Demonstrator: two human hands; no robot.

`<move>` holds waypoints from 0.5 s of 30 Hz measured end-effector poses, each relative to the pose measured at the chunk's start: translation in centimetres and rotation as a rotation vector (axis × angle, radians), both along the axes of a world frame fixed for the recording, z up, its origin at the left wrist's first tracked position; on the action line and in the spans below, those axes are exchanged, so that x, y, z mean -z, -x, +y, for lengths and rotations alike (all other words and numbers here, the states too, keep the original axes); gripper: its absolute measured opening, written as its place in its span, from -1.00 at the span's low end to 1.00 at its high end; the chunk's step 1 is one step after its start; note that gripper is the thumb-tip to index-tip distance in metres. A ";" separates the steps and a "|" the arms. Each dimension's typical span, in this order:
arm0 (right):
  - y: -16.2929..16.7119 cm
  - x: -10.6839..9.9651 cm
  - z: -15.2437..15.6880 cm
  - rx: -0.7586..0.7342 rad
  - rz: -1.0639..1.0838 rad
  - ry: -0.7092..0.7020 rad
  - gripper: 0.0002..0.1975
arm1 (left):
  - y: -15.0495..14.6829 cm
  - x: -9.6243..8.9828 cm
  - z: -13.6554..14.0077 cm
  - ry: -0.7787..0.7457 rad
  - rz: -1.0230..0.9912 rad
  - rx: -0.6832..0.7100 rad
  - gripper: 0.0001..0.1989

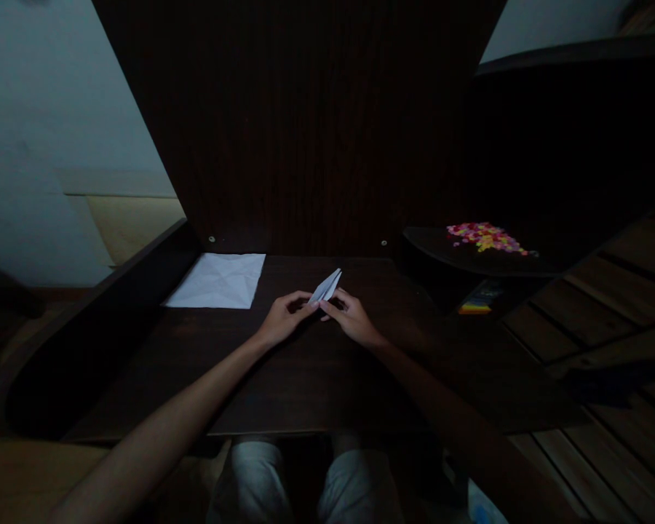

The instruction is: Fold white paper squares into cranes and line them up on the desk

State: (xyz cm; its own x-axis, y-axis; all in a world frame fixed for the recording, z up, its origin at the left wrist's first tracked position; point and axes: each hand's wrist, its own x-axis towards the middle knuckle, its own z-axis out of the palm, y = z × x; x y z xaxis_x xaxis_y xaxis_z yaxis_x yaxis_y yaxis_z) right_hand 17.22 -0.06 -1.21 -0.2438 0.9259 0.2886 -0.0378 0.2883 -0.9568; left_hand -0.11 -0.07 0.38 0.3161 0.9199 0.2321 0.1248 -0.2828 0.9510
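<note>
A small piece of folded white paper (326, 285) is held above the desk, its narrow tip pointing up and to the right. My left hand (287, 316) pinches its lower left side between thumb and fingers. On the other side, my right hand (350, 318) grips the lower right part, with the thumb close to the left thumb. The fingers behind the paper are partly hidden. To the left lies a flat white sheet of paper (218, 280) with crease lines across it.
The dark wooden desk (316, 386) has a raised side panel (103, 327) at left and a tall back board (306, 131). On a curved shelf (426, 240) at right sits a heap of small pink, red and yellow pieces (485, 236). A yellow-edged item (474, 308) is below it.
</note>
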 end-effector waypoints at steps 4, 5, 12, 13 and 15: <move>0.0 0.2 0.1 0.010 0.035 0.025 -0.76 | 0.2 0.2 0.1 -0.019 0.009 0.001 -0.70; 0.0 0.2 0.1 0.009 0.041 0.031 -0.75 | 0.3 0.2 0.1 -0.038 0.014 0.002 -0.71; 0.1 0.3 0.0 0.030 -0.007 0.027 -0.74 | 0.3 -0.1 0.1 -0.122 0.061 -0.058 -0.80; 0.1 0.3 0.0 0.033 -0.010 0.023 -0.74 | 0.3 -0.1 0.1 -0.121 0.067 -0.074 -0.80; 0.1 0.4 0.1 0.034 -0.002 0.025 -0.75 | 0.3 0.0 0.2 -0.107 0.077 -0.094 -0.80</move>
State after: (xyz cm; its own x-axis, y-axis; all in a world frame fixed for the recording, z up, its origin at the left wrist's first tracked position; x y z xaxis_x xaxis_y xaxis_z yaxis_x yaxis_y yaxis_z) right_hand 17.16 0.01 -1.59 -0.2125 0.9407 0.2645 -0.0263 0.2651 -0.9639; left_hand -0.45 0.12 0.41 0.2500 0.9176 0.3089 0.2272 -0.3658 0.9026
